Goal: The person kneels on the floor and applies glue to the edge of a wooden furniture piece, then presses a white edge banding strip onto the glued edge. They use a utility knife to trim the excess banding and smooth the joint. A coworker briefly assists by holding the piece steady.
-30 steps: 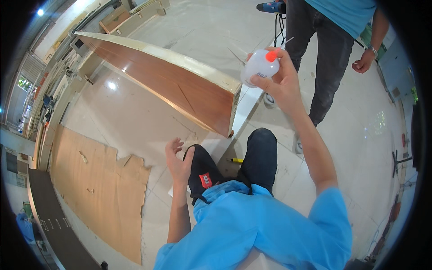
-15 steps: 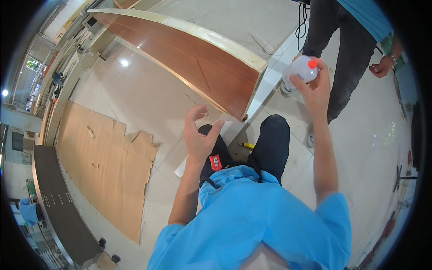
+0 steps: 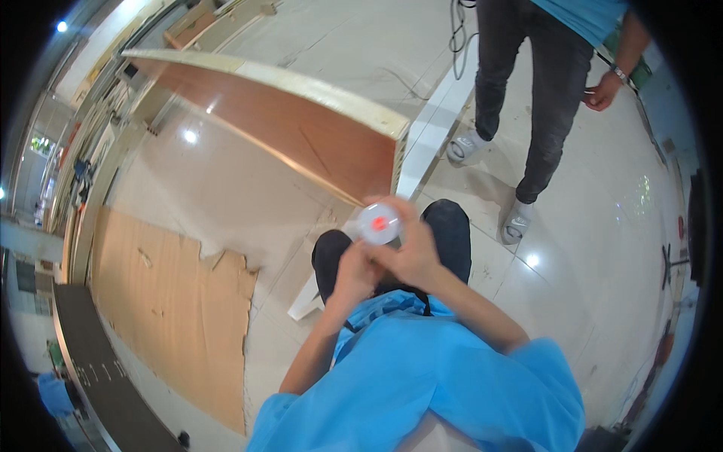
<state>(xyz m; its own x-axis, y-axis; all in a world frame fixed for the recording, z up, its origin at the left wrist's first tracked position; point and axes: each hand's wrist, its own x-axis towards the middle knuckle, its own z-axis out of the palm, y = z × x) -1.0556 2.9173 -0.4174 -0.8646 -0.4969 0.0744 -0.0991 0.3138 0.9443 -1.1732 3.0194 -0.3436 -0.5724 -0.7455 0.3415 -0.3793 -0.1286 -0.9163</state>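
A translucent white squeeze bottle (image 3: pixel 374 227) with a red-orange tip is in front of my knees, its tip facing up toward me. My right hand (image 3: pixel 413 252) is wrapped round its right side. Right below the bottle, my left hand (image 3: pixel 357 273) meets the right hand. Motion smears its fingers, so I cannot make out whether it grips anything. Just beyond the bottle stands the near end of a long panel (image 3: pixel 348 169), reddish-brown with a pale, rough top edge.
At the right stands a co-worker in dark trousers (image 3: pixel 555 98) and grey slides. A white strip (image 3: pixel 433 128) lies on the tiles beside the panel. On the left are a torn brown sheet (image 3: pixel 177 301) and a dark long bench (image 3: pixel 105 369). A cable (image 3: pixel 457 38) hangs near the co-worker.
My right hand has brought the bottle down and left, from beside the co-worker to in front of my knees. My left hand, formerly apart with curved fingers, has come in to meet it.
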